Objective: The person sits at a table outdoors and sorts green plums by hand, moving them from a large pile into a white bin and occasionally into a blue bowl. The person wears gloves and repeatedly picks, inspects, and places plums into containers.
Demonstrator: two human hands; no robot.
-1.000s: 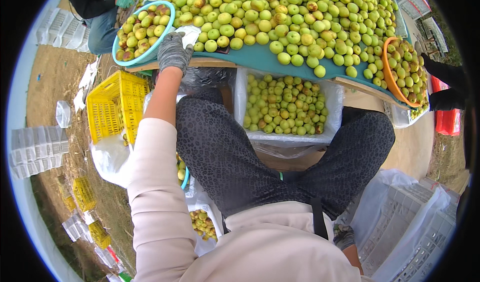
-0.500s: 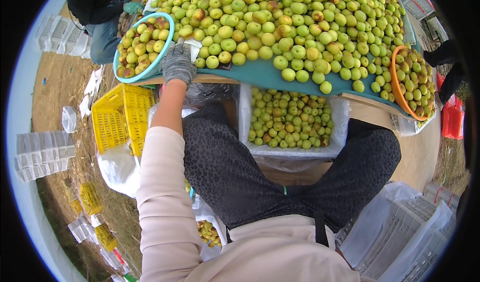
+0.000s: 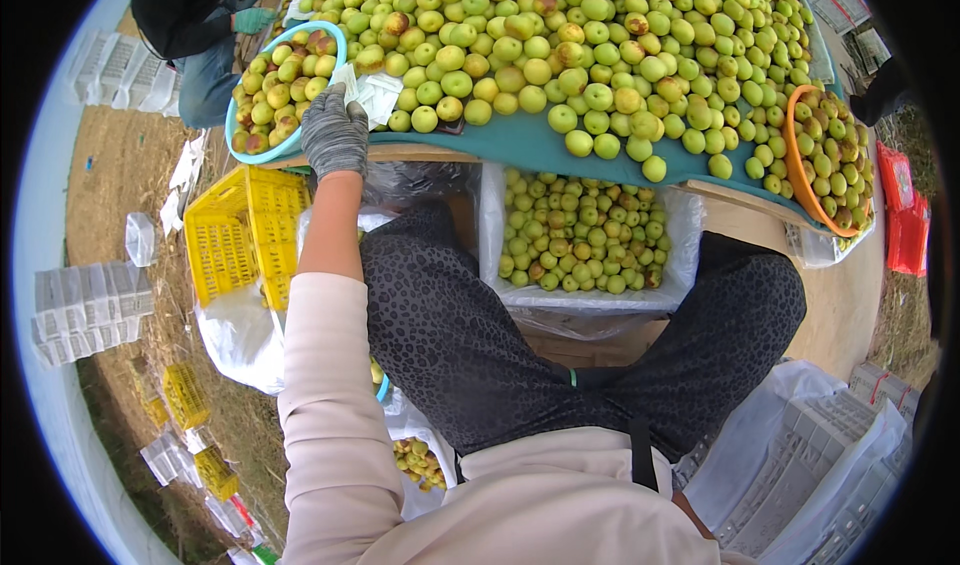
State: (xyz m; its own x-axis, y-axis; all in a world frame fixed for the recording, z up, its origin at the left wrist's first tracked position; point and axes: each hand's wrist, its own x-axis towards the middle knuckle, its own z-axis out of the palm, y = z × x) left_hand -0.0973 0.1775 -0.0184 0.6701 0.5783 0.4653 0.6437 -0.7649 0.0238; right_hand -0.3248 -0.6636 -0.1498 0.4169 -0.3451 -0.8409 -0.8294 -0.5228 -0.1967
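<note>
Blue basin (image 3: 280, 149), filled with yellow-green and reddish fruits (image 3: 285, 80), stands tilted at the left end of the table's green cloth (image 3: 520, 130). Beside its rim is the left hand (image 3: 338, 133), in a grey glove, with the back of the hand turned to the camera. Its fingertips lie at a white sheet (image 3: 378, 97); whether they pinch this sheet or only rest by it, I cannot tell. Some faint marks seem to be on the sheet, but they are too blurred for reading. Also the red packages (image 3: 906, 233) at the right are too small to make out any print.

Of the right arm (image 3: 692, 514) only a short piece is visible; its hand is hidden, so I cannot tell its state. One dark flat object (image 3: 450, 125) is partly covered by the big fruit heap (image 3: 560, 40), which the upper edge cuts off. At upper left, a co-worker's green glove (image 3: 254, 20) is visible, while the body is cut by the picture border.
</note>
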